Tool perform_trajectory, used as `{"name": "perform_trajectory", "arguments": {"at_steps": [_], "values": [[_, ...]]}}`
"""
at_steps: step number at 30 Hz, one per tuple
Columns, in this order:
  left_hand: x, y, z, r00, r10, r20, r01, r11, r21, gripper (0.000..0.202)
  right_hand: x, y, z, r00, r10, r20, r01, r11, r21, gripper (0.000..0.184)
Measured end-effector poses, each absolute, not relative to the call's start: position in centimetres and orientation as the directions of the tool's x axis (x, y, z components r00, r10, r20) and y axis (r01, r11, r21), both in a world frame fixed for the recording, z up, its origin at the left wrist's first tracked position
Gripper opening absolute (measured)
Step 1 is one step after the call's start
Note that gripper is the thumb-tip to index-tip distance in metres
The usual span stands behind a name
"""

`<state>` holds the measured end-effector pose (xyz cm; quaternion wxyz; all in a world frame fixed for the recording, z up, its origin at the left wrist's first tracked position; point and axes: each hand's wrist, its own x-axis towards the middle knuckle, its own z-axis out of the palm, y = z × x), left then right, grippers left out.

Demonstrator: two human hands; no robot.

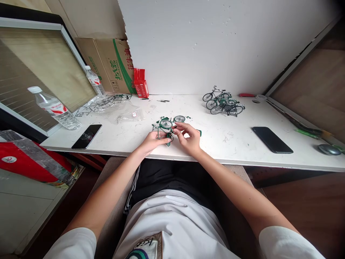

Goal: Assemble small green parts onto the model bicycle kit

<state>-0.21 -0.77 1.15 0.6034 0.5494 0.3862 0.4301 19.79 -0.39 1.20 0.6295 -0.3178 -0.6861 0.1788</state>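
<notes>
Near the front edge of the white table, my left hand [154, 141] is closed around a green model bicycle frame [162, 135]. My right hand [188, 137] is at the frame's right end, thumb and index finger pinched together near a small dark part that I cannot make out. Just behind the frame are a spoked wheel with green parts [165, 124] and a loose spoked wheel [179, 118]. A small green piece [189, 117] lies to the right of that wheel, and another green part [199, 132] shows beside my right hand.
Several assembled model bicycles [223, 101] stand at the back right. Phones lie on the left [87, 136] and right [272, 139]. A plastic bag [121, 112], dark part sprues [105, 103], a water bottle [55, 108], a red box [141, 84] and a cardboard box [107, 64] occupy the left side.
</notes>
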Motion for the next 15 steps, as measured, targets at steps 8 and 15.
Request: {"name": "perform_trajectory", "arguments": {"at_steps": [8,15], "values": [[-0.31,-0.67,1.01,0.342,0.94,0.011,-0.094,0.022,0.995,0.045,19.95,-0.14,1.11,-0.027,0.6,0.799,0.254,0.778,-0.575,0.018],[-0.12,-0.86,1.25,0.328,0.944,0.023,-0.062,-0.003,0.998,0.046,19.93,-0.19,1.02,-0.04,0.616,0.787,0.254,0.767,-0.588,0.018]]}}
